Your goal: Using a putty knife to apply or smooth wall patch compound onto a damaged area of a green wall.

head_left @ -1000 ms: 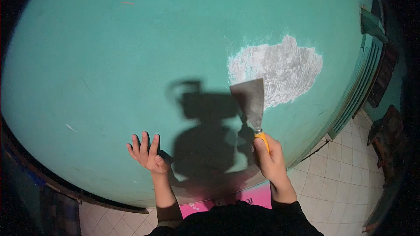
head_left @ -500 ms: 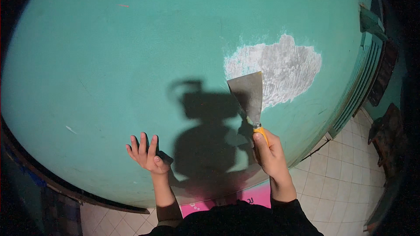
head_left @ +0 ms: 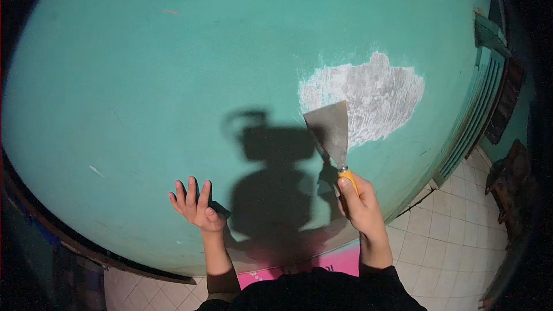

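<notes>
My right hand [head_left: 362, 207] grips the yellow handle of a putty knife [head_left: 331, 126], thumb laid along it. The knife's wide metal blade points up and slightly left, its edge at the lower left border of a bare patch [head_left: 383, 92]. That patch is whitish grey, with ragged edges, where the green paint is gone. Whether the blade touches the surface I cannot tell. My left hand [head_left: 196, 204] is up near the lower part of the green wall [head_left: 144, 92], fingers spread and holding nothing.
A dark shadow [head_left: 273, 190] falls on the wall between my hands. Below lies something pink [head_left: 340, 260] on the tiled floor [head_left: 426, 242]. Green louvred slats [head_left: 475, 115] stand at the right, with a dark brown object [head_left: 510, 178] beyond. A dark edge [head_left: 86, 253] curves along the lower left.
The wall and patch sit slightly lower in view. My right hand and the putty knife have shifted a little down and right; the left hand stays spread.
</notes>
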Motion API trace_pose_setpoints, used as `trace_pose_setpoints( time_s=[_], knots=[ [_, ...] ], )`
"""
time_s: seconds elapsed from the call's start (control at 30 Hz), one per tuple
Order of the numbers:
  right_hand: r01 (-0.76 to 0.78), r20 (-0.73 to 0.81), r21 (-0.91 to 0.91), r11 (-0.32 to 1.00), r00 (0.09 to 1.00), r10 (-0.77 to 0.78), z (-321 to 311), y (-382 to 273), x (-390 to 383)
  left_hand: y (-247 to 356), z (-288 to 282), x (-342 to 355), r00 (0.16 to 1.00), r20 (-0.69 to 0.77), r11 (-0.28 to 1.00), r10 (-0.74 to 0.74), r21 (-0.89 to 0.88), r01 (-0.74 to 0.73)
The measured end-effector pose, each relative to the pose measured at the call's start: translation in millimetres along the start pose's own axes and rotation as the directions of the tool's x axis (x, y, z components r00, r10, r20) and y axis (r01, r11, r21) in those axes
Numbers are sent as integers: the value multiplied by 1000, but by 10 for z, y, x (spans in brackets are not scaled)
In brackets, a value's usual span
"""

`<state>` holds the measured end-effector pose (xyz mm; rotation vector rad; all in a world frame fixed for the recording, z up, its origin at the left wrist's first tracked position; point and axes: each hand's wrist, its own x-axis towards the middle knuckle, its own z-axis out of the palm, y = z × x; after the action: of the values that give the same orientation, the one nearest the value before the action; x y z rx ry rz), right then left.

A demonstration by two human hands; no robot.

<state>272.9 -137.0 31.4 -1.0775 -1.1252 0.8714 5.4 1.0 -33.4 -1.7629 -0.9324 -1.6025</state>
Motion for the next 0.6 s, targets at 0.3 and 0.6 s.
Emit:
trace_pose_setpoints(
  time_s=[0.3, 0.6],
  knots=[
    [146, -69, -241, 959, 983, -167, -27, 6, 40, -30, 11, 0, 1000, -9, 1000, 1, 1, -1],
    [-26, -15, -71, 997, 1000, 25, -101, -37, 76, 21, 43, 10, 1000, -16, 1000, -10, 0, 10]
  ],
)
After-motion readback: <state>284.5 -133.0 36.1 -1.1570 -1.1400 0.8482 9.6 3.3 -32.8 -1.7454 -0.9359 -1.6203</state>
